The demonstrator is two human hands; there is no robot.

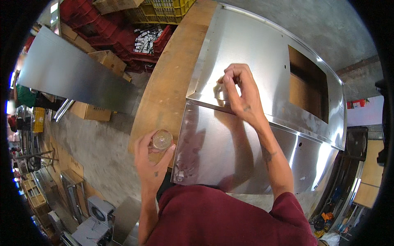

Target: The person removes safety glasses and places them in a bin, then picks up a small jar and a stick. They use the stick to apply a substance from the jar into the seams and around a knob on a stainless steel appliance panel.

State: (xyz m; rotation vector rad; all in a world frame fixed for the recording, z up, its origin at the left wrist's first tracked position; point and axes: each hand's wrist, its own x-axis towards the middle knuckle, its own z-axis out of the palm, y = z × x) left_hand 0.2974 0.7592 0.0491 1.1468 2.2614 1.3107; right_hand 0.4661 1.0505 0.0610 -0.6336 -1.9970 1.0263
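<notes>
My left hand (148,158) is wrapped round a small round container (162,140) with a pale, see-through look, seen from its top. It is over the wooden tabletop (164,90), just left of the metal. A large shiny sheet-metal housing (250,37) with a rectangular opening lies on the table. Above its near left part, close to the folded edge, hovers my right hand (245,90). Its fingers are curled and thumb and fingertips meet; anything between them is too small or hidden to make out. The hand's reflection shows on the metal face below.
A long bare metal sheet (74,67) leans at the left beside cardboard boxes (92,111). Red crates (162,41) with small white parts and a yellow crate (170,10) stand at the far left. A grey machine part (98,211) sits on the floor, lower left.
</notes>
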